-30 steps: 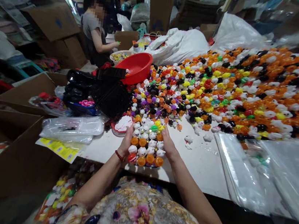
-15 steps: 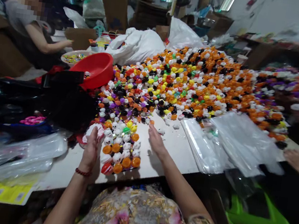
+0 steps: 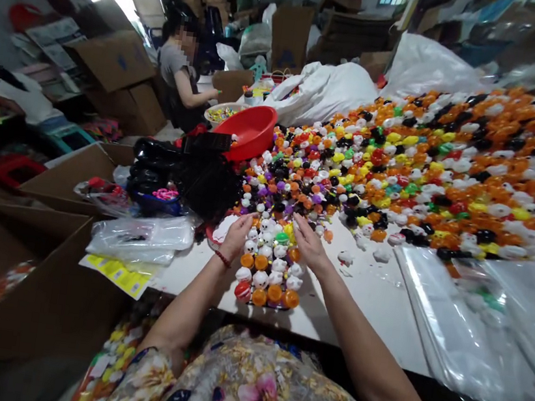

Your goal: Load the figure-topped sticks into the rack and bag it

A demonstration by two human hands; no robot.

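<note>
Fingers (image 3: 245, 222) (image 3: 302, 227) have drawn in beside the toy rows (image 3: 261, 280); loosely extended, hold unclear.

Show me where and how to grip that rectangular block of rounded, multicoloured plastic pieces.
Best gripped, I'd judge, at its straight left and right sides, coming in from both at once: the rectangular block lies flat on the white tabletop, and its top is knobbly.

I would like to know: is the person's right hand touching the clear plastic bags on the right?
Apart. In the head view, white tabletop shows plainly between the right hand and the clear plastic bags on the right.
</note>
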